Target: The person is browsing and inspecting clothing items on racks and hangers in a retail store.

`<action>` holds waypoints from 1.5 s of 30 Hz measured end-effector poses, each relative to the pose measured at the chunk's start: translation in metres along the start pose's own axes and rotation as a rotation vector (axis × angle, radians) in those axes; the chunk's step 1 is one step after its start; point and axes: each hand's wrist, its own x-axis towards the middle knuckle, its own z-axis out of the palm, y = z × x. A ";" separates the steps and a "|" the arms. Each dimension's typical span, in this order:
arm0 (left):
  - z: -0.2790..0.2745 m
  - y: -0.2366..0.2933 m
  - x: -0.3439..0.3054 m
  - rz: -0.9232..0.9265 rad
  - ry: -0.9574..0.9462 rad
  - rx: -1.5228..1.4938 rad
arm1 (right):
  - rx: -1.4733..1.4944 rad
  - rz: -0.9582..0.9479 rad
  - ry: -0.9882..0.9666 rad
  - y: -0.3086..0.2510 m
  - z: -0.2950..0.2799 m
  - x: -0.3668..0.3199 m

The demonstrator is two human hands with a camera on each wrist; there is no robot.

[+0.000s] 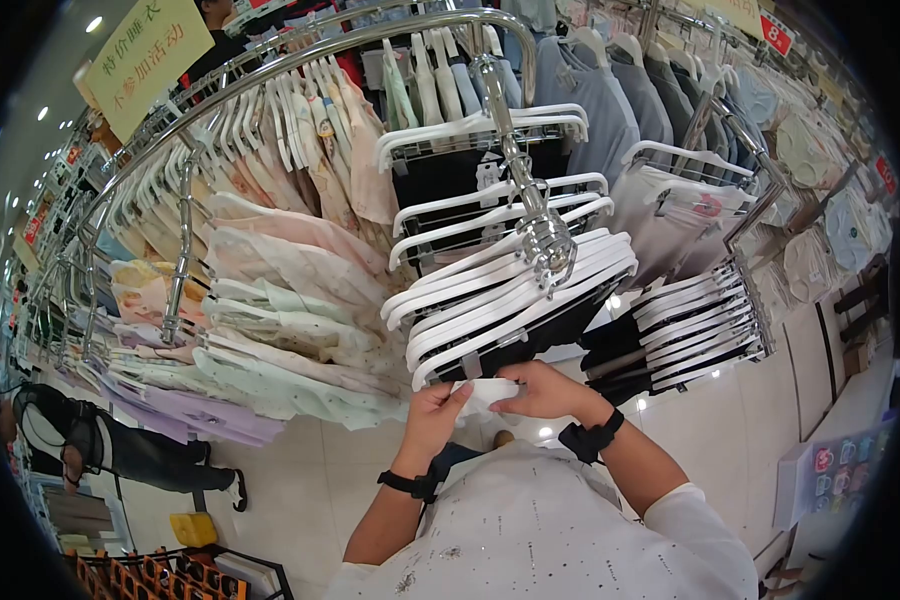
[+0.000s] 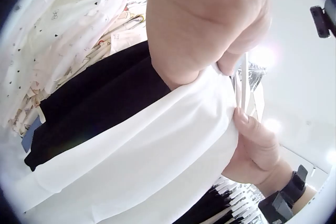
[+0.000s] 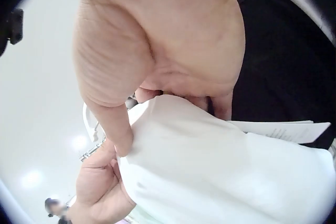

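Note:
Both hands hold the top edge of a white garment [image 2: 147,155], which hangs down in soft folds. In the head view my left hand [image 1: 432,420] pinches it on one side, while my right hand [image 1: 548,392] grips the other side a short way off. Right behind it hang black garments [image 2: 110,90] on white hangers [image 1: 510,310]. The right wrist view shows my right thumb over the white cloth, its other fingers partly hidden behind the edge. A white paper tag [image 3: 289,131] sticks out between the white cloth and the black one.
A chrome rack arm [image 1: 515,170] slopes down toward the hands, bearing several hangers. Pale patterned garments [image 1: 290,270] fill the left rail. More black garments [image 1: 615,350] hang at the right. Another person [image 1: 120,440] stands at far left, near a yellow object [image 1: 193,529] on the tiled floor.

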 end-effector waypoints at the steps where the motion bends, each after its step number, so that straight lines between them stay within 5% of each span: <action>1: -0.001 -0.002 0.000 -0.008 -0.008 0.005 | -0.018 0.019 -0.020 0.003 0.000 -0.001; 10: 0.003 -0.002 0.001 -0.036 0.097 -0.271 | -0.035 -0.222 0.245 0.000 0.004 -0.004; 17: 0.000 -0.002 -0.002 -0.058 0.093 -0.389 | -0.095 -0.125 0.168 0.005 0.003 -0.002; 26: -0.003 -0.002 -0.001 -0.071 0.036 -0.433 | 0.023 -0.236 0.081 0.014 0.012 0.002; 29: -0.002 -0.001 -0.001 -0.059 0.024 -0.445 | 0.182 -0.091 0.006 0.013 0.011 -0.001; 45: -0.010 0.000 -0.008 0.023 0.085 0.056 | 0.072 -0.001 0.195 0.007 0.012 -0.004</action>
